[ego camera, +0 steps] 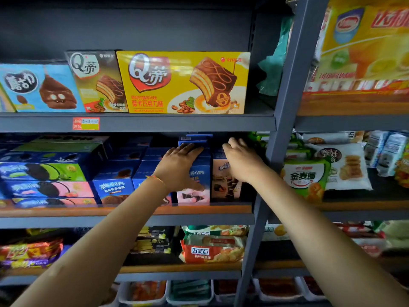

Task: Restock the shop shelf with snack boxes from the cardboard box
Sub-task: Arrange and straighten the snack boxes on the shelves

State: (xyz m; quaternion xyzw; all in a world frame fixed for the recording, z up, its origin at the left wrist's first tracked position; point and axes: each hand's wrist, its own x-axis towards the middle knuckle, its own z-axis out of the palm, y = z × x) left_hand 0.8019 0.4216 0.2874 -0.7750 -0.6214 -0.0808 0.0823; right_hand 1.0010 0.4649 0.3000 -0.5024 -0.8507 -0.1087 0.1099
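Both my arms reach into the middle shelf [124, 210] of a dark metal rack. My left hand [180, 166] lies flat with straight fingers over the top and front of a blue snack box with a pink base [195, 193]. My right hand [240, 161] rests on the top of the brown snack box [223, 187] beside it, fingers bent over its far edge. Two more blue boxes [115, 189] stand to the left in the same row. The cardboard box is not in view.
Stacked cookie boxes [44, 173] fill the shelf's left side. Yellow cake boxes [183, 83] stand on the shelf above. A grey upright post [278, 134] divides off the right bay, which holds bagged snacks [303, 176]. Lower shelves carry packets and bins.
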